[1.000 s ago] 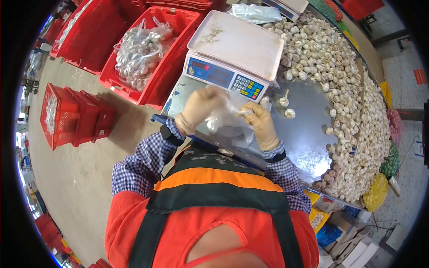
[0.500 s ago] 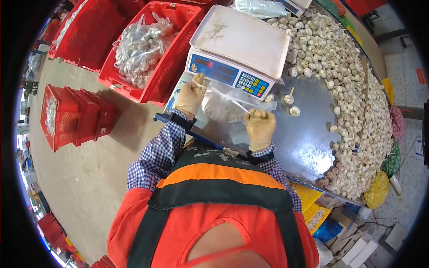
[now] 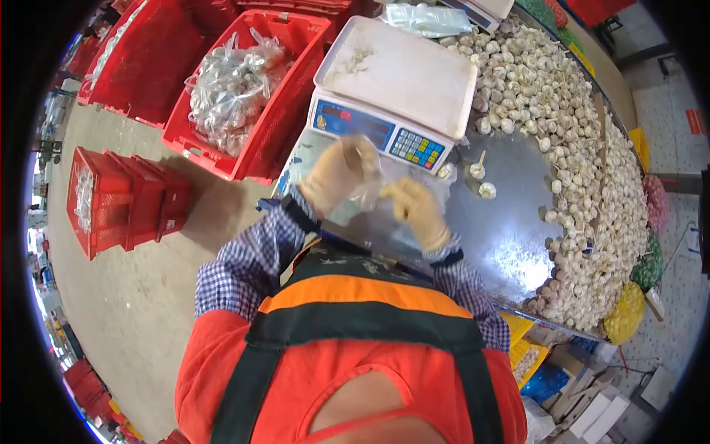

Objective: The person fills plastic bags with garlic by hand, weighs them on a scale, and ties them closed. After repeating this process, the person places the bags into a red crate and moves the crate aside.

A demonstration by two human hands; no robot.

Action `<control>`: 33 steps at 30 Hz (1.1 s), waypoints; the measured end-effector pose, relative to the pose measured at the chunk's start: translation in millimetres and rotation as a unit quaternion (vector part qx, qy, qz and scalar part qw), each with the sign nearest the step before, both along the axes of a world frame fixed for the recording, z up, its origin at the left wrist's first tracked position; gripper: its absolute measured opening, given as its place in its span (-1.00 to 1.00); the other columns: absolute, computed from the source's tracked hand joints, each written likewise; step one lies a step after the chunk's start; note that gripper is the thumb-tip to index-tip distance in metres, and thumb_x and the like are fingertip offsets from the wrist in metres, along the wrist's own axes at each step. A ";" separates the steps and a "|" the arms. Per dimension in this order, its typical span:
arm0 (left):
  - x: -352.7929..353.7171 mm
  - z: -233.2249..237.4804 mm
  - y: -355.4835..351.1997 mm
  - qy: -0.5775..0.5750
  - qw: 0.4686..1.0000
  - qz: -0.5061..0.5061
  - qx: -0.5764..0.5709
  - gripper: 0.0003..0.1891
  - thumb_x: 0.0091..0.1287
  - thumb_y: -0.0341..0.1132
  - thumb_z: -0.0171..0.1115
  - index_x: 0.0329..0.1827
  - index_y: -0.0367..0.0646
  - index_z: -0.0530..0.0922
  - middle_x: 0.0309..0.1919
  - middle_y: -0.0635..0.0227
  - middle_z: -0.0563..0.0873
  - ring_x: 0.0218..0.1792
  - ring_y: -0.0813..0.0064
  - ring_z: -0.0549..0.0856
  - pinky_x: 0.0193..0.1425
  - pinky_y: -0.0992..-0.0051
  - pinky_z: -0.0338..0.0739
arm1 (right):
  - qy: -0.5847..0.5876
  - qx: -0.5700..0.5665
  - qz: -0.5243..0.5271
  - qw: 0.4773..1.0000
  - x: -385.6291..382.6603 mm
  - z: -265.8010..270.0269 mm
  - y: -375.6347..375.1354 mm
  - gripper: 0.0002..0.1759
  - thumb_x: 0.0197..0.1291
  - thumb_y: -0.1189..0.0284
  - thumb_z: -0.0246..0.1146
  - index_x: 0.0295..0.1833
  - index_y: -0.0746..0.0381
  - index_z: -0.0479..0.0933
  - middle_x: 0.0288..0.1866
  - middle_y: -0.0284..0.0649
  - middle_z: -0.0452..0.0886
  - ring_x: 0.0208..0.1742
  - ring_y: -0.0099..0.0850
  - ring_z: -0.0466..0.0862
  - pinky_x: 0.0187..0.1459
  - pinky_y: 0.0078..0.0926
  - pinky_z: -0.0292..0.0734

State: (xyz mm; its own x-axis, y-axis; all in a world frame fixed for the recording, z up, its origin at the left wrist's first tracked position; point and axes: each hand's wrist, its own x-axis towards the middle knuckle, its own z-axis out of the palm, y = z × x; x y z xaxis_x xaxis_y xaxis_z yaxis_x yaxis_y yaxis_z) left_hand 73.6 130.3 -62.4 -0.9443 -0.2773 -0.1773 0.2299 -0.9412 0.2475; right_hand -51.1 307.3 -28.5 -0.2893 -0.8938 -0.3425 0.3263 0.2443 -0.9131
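Observation:
A clear plastic bag (image 3: 364, 197) is between my two gloved hands, just in front of the weighing scale (image 3: 399, 74). My left hand (image 3: 339, 175) is closed on the bag at its upper left and is smeared by motion. Close by on the right, my right hand (image 3: 416, 210) has its fingers curled into a pinch at the bag's side. The bag's gathered ends are too blurred to make out. Two garlic bulbs (image 3: 487, 191) lie loose on the metal table (image 3: 510, 222) beyond my right hand. The scale's pan carries only bits of dry skin.
A large heap of garlic (image 3: 584, 192) covers the table's right side. Left of the scale stands a red crate (image 3: 296, 96) of filled plastic bags (image 3: 237, 89). Stacked red crates (image 3: 126, 196) stand on the floor at left. A pack of plastic bags (image 3: 429, 19) lies behind the scale.
My hands have come closer together; the bag ends, which were stretched apart between them, are now bunched. My left hand has moved right and turned over, and my right hand has shifted slightly left.

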 end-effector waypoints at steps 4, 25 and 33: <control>8.3 34.7 -28.9 -0.277 0.917 0.065 -0.278 -0.61 0.46 -0.27 -0.13 0.23 -0.32 0.41 -0.30 0.34 0.66 -0.43 0.56 0.52 -0.18 0.53 0.44 | 0.282 -0.086 0.108 0.949 16.1 -21.5 25.6 -0.81 0.31 0.36 0.16 -0.16 0.24 0.59 -0.42 -0.33 0.55 -0.46 -0.48 0.50 -0.41 -0.57 0.40; 68.8 79.0 -201.3 -0.487 0.389 0.054 -0.780 -0.71 0.33 -0.12 0.10 -0.03 -0.06 0.59 -0.36 0.27 0.73 -0.47 0.21 0.70 -0.39 0.31 0.58 | 0.471 0.175 -0.158 0.850 -25.4 -44.6 46.7 -0.65 0.16 0.13 0.29 -0.12 0.17 0.60 -0.23 -0.17 0.66 -0.23 -0.22 0.66 -0.17 -0.31 0.54; -45.8 -18.3 26.3 -0.254 0.591 -0.147 -0.751 -0.66 0.20 -0.08 0.27 -0.13 -0.16 0.64 -0.22 0.07 0.70 -0.16 0.09 0.69 -0.07 0.28 0.58 | 0.547 0.243 -0.087 0.797 -42.5 -98.2 8.6 -0.60 0.21 0.06 0.18 -0.19 0.20 0.59 -0.23 -0.04 0.64 -0.19 -0.05 0.64 -0.14 -0.19 0.52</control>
